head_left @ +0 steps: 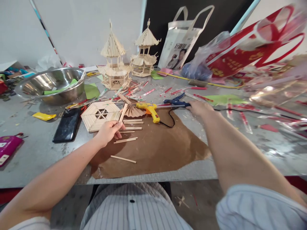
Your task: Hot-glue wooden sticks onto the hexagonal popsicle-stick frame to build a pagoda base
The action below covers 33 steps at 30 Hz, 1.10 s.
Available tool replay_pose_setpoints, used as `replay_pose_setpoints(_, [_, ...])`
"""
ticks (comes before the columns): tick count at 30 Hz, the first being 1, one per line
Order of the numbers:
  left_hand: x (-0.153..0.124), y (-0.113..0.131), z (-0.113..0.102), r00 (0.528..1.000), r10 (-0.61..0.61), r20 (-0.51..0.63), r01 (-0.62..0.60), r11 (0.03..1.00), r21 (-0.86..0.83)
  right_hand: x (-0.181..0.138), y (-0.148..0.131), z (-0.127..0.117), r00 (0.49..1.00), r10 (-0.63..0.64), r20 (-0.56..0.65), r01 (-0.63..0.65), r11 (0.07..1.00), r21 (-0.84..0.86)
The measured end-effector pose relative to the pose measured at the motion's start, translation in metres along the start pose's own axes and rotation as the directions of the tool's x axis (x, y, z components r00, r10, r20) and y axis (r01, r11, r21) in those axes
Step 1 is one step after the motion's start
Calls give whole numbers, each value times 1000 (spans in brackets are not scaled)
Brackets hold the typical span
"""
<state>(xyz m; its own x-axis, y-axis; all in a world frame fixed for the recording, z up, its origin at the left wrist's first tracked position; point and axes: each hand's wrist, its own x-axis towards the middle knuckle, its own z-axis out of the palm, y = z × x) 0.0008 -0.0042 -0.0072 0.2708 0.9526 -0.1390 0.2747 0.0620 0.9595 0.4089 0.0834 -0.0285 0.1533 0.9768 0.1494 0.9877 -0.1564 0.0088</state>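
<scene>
My left hand is closed on a few short wooden sticks, which stand up tilted from the fingers. It hovers at the right edge of a hexagonal stick panel with a spoked opening. Several loose sticks lie beside and below it on brown paper. My right hand reaches far out to a blue-handled tool, touching or nearly touching its right end; its fingers are mostly hidden. Between the hands lies a yellow glue gun, next to a pleated brown paper fan.
Two stick-built pagodas stand at the back. A steel bowl, black phone and yellow-handled cutter are on the left. Bags, a black cord and red-and-clear wrappers crowd the right.
</scene>
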Motion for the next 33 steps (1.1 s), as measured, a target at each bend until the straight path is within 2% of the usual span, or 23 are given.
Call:
replay_pose_setpoints(4, [0,0,0,1000,3,7,-3,1000,-9,-5,3,-14,992,105,64,-100,992,-71])
replay_pose_setpoints(10, [1,-2,1,1000,10,11,-10,1000,-25,-24,-9,-53,930,367,-33,-369,923,-108])
replay_pose_setpoints(12, [1,-2,1,1000,11,9,-11,1000,-22,-40,-21,-69,943,333,-5,-330,934,-134])
replay_pose_setpoints(14, [1,-2,1,1000,11,6,-11,1000,-20,-61,-33,-82,970,222,96,-205,965,-166])
replay_pose_setpoints(16, [1,-2,1,1000,14,10,-13,1000,-17,-88,-42,-90,970,170,174,-129,966,-223])
replay_pose_setpoints(18, [1,-2,1,1000,18,21,-18,1000,-5,-116,-45,-93,965,77,249,-23,977,-213])
replay_pose_setpoints(21, [1,-3,2,999,25,31,-26,1000,11,-148,-42,-92,936,-48,348,90,990,-105])
replay_pose_setpoints(23, [2,-3,2,999,31,33,-31,999,15,-156,-40,-91,941,-86,329,118,990,-80])
replay_pose_setpoints(27, [2,-3,2,999,30,33,-31,999,26,-137,-48,-94,981,-50,187,78,987,-144])
replay_pose_setpoints(29, [1,-3,2,999,27,32,-28,999,26,-115,-59,-96,988,-14,154,37,988,-150])
replay_pose_setpoints(33, [1,-2,2,999,42,27,-42,999,26,-61,-91,-90,996,-53,74,61,992,-110])
